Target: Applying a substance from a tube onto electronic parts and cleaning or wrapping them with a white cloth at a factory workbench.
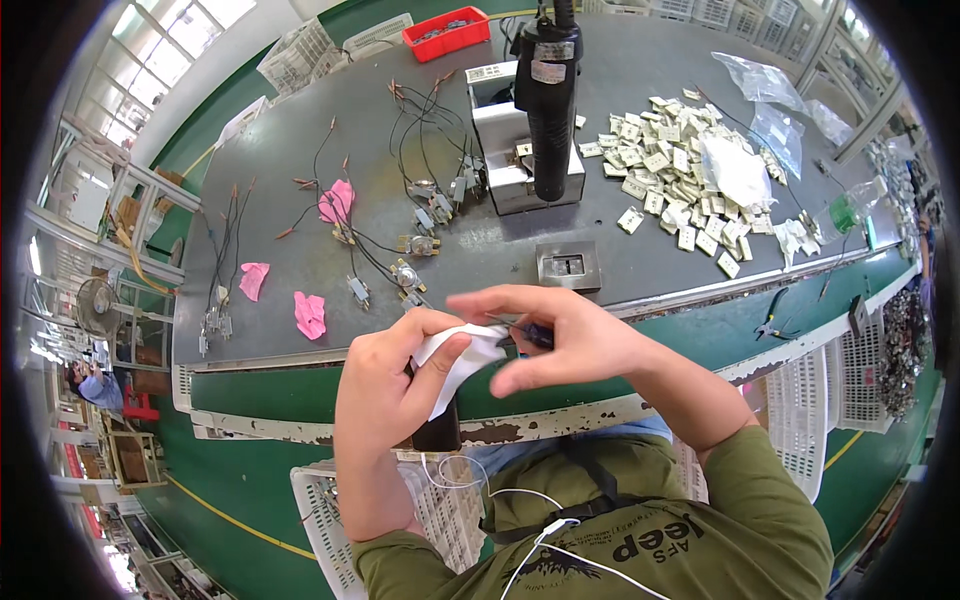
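Note:
My left hand (pixel 390 375) is closed on a crumpled white cloth or paper (pixel 455 365), pinched between thumb and fingers at the table's front edge. Facing it, my right hand (pixel 590 345) has its thumb and forefinger spread apart. A dark-handled tool, apparently a small screwdriver (pixel 538 335), lies against the right palm, its thin shaft pointing at the white piece. The lower fingers that seem to hold it are largely hidden. Just beyond the hands sits a steel block fixture (pixel 568 266) with a slot. A dark object (pixel 437 432) shows below my left hand.
A black power driver (pixel 550 110) hangs over a metal stand (pixel 500 140). White plastic parts (pixel 660 165) are heaped at right. Wired plug parts (pixel 410 275) and pink scraps (pixel 310 315) lie left. Pliers (pixel 772 318) rest near the front edge; a red bin (pixel 447 45) is behind.

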Tool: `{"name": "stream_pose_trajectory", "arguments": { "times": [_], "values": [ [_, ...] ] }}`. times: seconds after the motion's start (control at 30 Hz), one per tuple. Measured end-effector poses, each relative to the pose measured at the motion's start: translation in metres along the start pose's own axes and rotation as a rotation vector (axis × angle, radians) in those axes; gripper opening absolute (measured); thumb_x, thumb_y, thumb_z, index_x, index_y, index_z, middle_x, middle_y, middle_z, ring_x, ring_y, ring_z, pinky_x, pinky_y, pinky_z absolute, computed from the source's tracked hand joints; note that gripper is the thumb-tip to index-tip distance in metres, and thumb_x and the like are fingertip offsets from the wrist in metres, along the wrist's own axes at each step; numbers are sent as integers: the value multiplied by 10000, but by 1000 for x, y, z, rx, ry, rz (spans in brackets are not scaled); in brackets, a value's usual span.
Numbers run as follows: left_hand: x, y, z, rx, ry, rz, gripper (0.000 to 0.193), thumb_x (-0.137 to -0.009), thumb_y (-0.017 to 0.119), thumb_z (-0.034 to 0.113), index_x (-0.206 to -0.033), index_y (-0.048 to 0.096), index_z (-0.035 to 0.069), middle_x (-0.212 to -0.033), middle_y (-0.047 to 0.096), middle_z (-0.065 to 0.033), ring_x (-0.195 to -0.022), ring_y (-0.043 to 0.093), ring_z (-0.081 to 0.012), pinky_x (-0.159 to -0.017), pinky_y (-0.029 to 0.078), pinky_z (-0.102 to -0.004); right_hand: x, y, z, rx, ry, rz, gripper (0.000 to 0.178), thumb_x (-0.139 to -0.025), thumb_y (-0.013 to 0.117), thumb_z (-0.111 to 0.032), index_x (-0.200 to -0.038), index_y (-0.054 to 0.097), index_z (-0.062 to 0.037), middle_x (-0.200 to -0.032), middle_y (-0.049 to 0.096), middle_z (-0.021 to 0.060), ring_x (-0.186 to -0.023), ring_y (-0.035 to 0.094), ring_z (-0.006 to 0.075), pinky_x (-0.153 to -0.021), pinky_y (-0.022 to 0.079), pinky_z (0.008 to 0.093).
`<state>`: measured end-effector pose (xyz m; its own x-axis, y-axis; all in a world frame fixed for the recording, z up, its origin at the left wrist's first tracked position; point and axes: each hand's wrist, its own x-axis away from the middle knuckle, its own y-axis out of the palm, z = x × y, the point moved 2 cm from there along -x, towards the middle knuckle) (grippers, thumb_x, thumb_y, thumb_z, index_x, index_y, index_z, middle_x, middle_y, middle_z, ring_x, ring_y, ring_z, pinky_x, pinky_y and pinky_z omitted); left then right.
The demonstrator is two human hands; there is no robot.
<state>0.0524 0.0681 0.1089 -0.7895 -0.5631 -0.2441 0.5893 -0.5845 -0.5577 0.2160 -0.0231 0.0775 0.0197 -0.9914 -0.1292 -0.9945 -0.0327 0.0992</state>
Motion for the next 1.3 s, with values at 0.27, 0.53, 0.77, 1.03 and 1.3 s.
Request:
{"name": "stream_pose_trajectory", "arguments": {
  "times": [0.27,0.53,0.77,1.03,1.3],
  "values": [
    [0,-7,-9,27,-176,-46,142,-879,609,164,-878,622,22,-718,610,-79,-570,553,-133,-526,417,-244,-1,-8,5,36,93,94,150,-795,713,-104,-834,588,-32,-737,556,-35,-668,463,23,-581,363,189],
    [-1,14,-25,441,62,175,208,-942,522,205,-857,557,19,-859,576,-54,-724,487,-96,-650,376,-200,5,-11,-2,-34,-8,155,247,-754,731,-22,-809,495,-70,-766,556,-3,-687,483,36,-603,379,201],
    [-5,9,-8,22,100,297,158,-918,569,181,-896,565,25,-649,551,-24,-530,461,-81,-490,379,-221,10,-11,-4,-84,40,295,166,-816,698,-126,-842,554,-49,-704,524,-34,-556,429,10,-491,322,166],
    [-15,-3,5,-185,118,139,91,-861,618,134,-876,595,47,-701,599,-79,-523,535,-192,-497,421,-271,14,-12,10,-47,56,291,163,-853,657,-169,-881,565,-37,-684,527,-25,-540,435,12,-449,308,166],
    [-28,-9,13,-511,129,-81,67,-802,642,115,-863,618,96,-668,562,-74,-570,556,-252,-497,421,-347,12,-10,34,-102,262,112,373,-893,537,-135,-1237,444,-25,-858,501,2,-702,438,46,-610,381,195]
  ]
}}
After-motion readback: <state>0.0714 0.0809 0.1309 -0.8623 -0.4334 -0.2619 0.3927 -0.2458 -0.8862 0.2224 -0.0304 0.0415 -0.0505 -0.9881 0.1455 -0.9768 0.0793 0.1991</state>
